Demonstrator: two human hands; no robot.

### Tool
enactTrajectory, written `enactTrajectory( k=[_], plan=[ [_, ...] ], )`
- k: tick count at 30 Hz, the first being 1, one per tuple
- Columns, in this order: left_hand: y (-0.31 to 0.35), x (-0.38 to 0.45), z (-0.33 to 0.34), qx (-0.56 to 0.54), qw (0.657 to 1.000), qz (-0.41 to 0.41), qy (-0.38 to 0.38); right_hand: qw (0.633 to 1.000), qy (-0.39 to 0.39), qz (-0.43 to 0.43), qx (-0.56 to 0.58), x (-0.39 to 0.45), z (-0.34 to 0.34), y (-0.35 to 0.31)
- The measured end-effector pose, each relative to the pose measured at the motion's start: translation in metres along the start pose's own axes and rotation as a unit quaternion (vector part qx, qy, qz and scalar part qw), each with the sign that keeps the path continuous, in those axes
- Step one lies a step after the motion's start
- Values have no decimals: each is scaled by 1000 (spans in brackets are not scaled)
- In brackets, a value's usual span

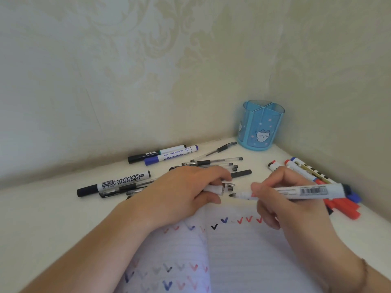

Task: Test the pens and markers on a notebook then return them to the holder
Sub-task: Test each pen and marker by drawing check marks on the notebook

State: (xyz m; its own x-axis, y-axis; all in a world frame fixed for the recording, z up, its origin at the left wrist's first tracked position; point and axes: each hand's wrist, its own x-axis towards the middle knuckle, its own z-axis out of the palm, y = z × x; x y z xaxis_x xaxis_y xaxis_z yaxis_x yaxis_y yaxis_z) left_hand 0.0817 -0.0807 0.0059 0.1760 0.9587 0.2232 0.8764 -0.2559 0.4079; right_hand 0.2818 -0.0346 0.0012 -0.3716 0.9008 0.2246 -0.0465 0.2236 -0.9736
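Note:
My right hand (281, 199) grips a white marker (300, 191) with a barcode label, lying level, its dark tip pointing left over the top edge of the notebook (243, 250). My left hand (182, 191) is closed on a white cap (213, 189) just left of that tip. The lined notebook page carries rows of red, blue and black check marks. The blue see-through holder (260, 125) with cartoon figures stands in the corner at the back right; it looks empty.
Black and blue markers (163, 155) and several clear gel pens (215, 160) lie behind my left hand. A black "MARKER" pen (114, 183) rests at left. Red and blue markers (304, 172) are piled along the right wall. Walls close off the white table (53, 208) at back and right.

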Motion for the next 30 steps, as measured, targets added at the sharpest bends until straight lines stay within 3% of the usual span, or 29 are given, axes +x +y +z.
enactTrajectory(
  k=[7,21,26,30],
  plan=[
    [5,0,-3,-81,994,3,78,999,6,-14,29,6,-5,2],
    [11,-1,-4,-122,989,34,81,987,-101,12,124,5,-3,-1],
    [13,-1,2,-100,990,78,62,985,-104,45,130,7,-3,2],
    [17,-2,8,-120,986,99,65,991,-80,16,102,4,2,6]
  ],
)
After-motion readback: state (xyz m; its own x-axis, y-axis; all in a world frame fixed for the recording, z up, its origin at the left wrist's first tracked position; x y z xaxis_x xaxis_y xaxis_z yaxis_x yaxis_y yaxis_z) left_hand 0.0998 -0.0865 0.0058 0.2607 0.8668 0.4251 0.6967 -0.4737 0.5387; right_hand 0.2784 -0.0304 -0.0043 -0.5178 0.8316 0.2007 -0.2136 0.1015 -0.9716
